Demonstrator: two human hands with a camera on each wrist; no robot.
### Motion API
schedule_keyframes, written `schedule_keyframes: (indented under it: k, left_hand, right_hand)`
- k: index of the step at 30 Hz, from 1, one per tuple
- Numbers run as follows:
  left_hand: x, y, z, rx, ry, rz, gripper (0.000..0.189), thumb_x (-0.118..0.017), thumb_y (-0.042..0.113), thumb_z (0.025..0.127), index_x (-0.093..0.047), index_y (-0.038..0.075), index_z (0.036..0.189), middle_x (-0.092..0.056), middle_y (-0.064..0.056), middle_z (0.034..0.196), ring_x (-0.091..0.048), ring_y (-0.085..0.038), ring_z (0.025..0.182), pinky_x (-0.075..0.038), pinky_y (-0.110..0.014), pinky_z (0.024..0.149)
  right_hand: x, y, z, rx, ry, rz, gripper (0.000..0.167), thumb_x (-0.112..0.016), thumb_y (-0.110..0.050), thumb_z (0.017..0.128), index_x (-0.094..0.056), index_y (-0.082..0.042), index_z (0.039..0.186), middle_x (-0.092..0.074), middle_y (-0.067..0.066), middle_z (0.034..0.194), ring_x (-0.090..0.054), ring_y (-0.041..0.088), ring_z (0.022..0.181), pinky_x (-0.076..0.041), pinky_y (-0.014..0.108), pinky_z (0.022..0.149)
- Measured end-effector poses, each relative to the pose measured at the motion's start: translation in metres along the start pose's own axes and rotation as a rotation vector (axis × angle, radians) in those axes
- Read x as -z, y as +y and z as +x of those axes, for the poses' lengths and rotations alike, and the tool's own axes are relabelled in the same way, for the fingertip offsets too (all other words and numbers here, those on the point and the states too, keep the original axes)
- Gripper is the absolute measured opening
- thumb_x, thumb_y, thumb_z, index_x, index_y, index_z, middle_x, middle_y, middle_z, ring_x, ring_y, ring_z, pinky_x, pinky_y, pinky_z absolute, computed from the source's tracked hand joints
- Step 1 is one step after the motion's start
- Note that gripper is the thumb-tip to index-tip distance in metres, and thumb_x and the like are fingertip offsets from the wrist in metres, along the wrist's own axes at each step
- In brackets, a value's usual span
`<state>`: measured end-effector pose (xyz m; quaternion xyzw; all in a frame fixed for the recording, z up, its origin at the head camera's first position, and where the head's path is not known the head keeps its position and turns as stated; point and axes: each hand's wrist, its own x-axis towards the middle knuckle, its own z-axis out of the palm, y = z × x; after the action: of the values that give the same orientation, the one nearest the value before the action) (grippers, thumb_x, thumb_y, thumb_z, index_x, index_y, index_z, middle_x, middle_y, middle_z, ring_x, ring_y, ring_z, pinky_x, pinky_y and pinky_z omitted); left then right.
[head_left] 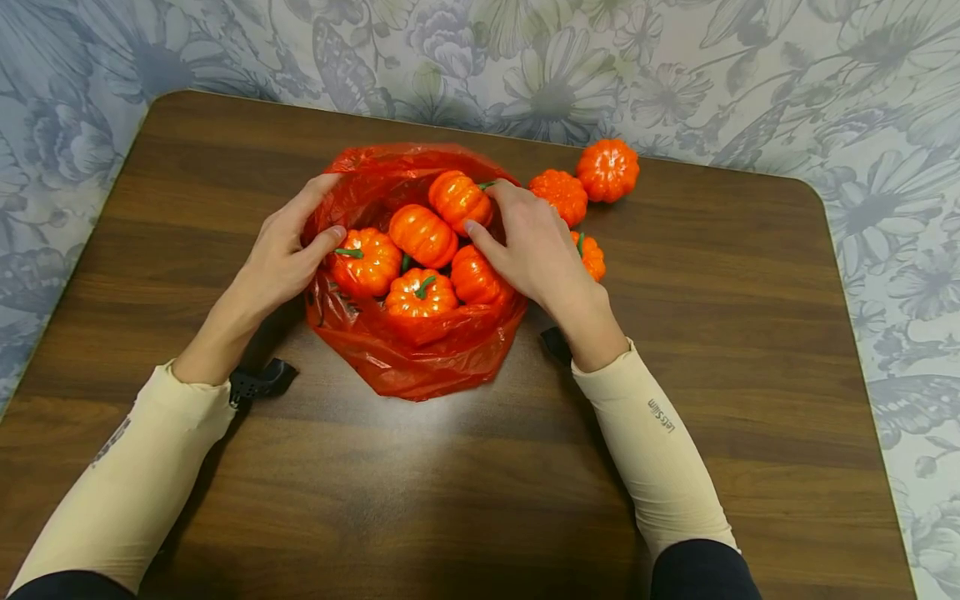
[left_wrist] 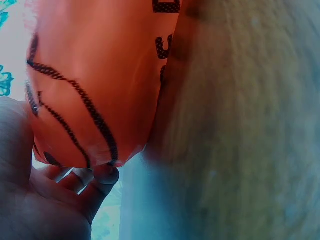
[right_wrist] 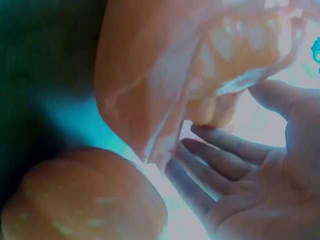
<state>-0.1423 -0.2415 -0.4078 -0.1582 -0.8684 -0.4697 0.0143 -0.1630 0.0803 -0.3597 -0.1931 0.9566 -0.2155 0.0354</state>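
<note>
Dark-lettered cream forearm sleeves (head_left: 652,450) run between black wrist pieces (head_left: 262,380) and black cloth (head_left: 705,572).

The plastic bag (head_left: 420,362) sits on the table (head_left: 465,508), with the wall (head_left: 555,83) behind it, past the table's far edge. Five pumpkins show inside the bag: a leftmost pumpkin (head_left: 371,262), a front pumpkin (head_left: 418,296), a central pumpkin (head_left: 422,236), a rear pumpkin (head_left: 456,200) and an inner right pumpkin (head_left: 474,279). Right of the bag, on the table, lie a near outer pumpkin (head_left: 592,257), partly hidden by the right hand (head_left: 536,242), then a middle outer pumpkin (head_left: 562,198) and, farthest right and back, a far outer pumpkin (head_left: 608,170). The left hand (head_left: 287,246) is at the bag's left rim; the right hand reaches over its right rim, beside the rear pumpkin.
</note>
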Motion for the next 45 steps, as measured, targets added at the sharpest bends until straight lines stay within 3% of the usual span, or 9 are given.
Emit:
schedule_keyframes:
  k: [4, 8, 13, 19, 26, 34, 37, 41, 45]
  left_hand:
    - [0.0, 0.0, 0.001, 0.0, 0.017, 0.001, 0.064, -0.06, 0.006, 0.1, -0.046, 0.024, 0.159, -0.055, -0.007, 0.155, -0.055, -0.028, 0.127, -0.039, -0.02, 0.108]
    - [0.0, -0.001, 0.002, 0.008, 0.028, -0.003, 0.064, -0.06, 0.007, 0.1, -0.046, 0.028, 0.159, -0.055, -0.005, 0.154, -0.055, -0.026, 0.123, -0.038, -0.017, 0.102]
    - [0.0, -0.002, 0.002, 0.014, 0.039, -0.009, 0.065, -0.06, 0.007, 0.1, -0.046, 0.03, 0.159, -0.055, -0.004, 0.155, -0.055, -0.023, 0.124, -0.038, -0.017, 0.102]
    - [0.0, -0.002, 0.001, 0.008, 0.058, -0.021, 0.064, -0.059, 0.007, 0.1, -0.046, 0.03, 0.159, -0.055, -0.002, 0.155, -0.053, -0.007, 0.121, -0.04, -0.017, 0.102]
    - [0.0, -0.002, 0.0, 0.013, 0.068, -0.009, 0.063, -0.062, 0.007, 0.1, -0.048, 0.026, 0.158, -0.058, -0.006, 0.152, -0.057, -0.017, 0.118, -0.041, -0.017, 0.097]
    - [-0.001, -0.002, 0.002, 0.014, 0.069, 0.004, 0.063, -0.063, 0.008, 0.1, -0.048, 0.029, 0.158, -0.06, -0.008, 0.148, -0.055, -0.001, 0.109, -0.043, -0.016, 0.091]
    - [0.0, -0.001, 0.0, 0.02, 0.069, -0.001, 0.063, -0.063, 0.008, 0.1, -0.048, 0.028, 0.157, -0.06, -0.009, 0.147, -0.056, -0.002, 0.107, -0.043, -0.017, 0.089]
    - [0.0, 0.0, -0.001, 0.027, 0.067, 0.001, 0.062, -0.064, 0.008, 0.1, -0.048, 0.026, 0.158, -0.061, -0.01, 0.147, -0.057, -0.001, 0.104, -0.043, -0.015, 0.086]
    - [0.0, 0.0, -0.001, 0.03, 0.064, 0.007, 0.063, -0.064, 0.008, 0.1, -0.048, 0.027, 0.158, -0.061, -0.009, 0.148, -0.058, -0.001, 0.104, -0.044, -0.015, 0.085]
  right_hand:
    - [0.002, -0.002, -0.001, -0.024, 0.044, -0.047, 0.051, -0.061, -0.043, 0.105, -0.059, -0.006, 0.139, -0.06, 0.013, 0.147, -0.057, 0.03, 0.136, -0.048, 0.047, 0.112]
    - [0.004, -0.001, -0.003, -0.027, 0.075, -0.061, 0.051, -0.062, -0.042, 0.104, -0.06, -0.004, 0.138, -0.052, 0.016, 0.158, -0.051, 0.031, 0.146, -0.047, 0.05, 0.114]
    - [0.007, 0.0, -0.003, 0.009, 0.124, -0.024, 0.044, -0.063, -0.038, 0.104, -0.065, -0.004, 0.133, -0.056, 0.013, 0.155, -0.051, 0.028, 0.145, -0.043, 0.044, 0.118]
    - [0.008, 0.002, -0.002, 0.061, 0.163, 0.058, 0.039, -0.065, -0.032, 0.103, -0.069, -0.003, 0.129, -0.061, 0.011, 0.15, -0.054, 0.028, 0.142, -0.041, 0.041, 0.119]
    - [0.014, 0.008, -0.007, 0.127, 0.22, 0.151, 0.035, -0.065, -0.028, 0.103, -0.071, -0.003, 0.127, -0.067, 0.011, 0.143, -0.059, 0.026, 0.137, -0.042, 0.042, 0.116]
    - [0.026, 0.031, -0.025, 0.153, 0.326, 0.183, 0.036, -0.068, -0.026, 0.102, -0.07, -0.003, 0.13, -0.07, 0.009, 0.139, -0.064, 0.024, 0.131, -0.048, 0.044, 0.111]
    - [0.028, 0.042, -0.032, 0.154, 0.343, 0.18, 0.034, -0.068, -0.024, 0.102, -0.071, -0.004, 0.129, -0.071, 0.009, 0.137, -0.072, 0.028, 0.109, -0.053, 0.041, 0.095]
    - [0.031, 0.054, -0.039, 0.148, 0.353, 0.182, 0.032, -0.069, -0.023, 0.102, -0.072, -0.005, 0.128, -0.072, 0.009, 0.135, -0.066, 0.031, 0.082, -0.045, 0.036, 0.075]
    - [0.037, 0.067, -0.047, 0.13, 0.375, 0.196, 0.03, -0.07, -0.022, 0.101, -0.074, -0.006, 0.126, -0.072, 0.007, 0.135, -0.072, 0.028, 0.108, -0.052, 0.038, 0.094]
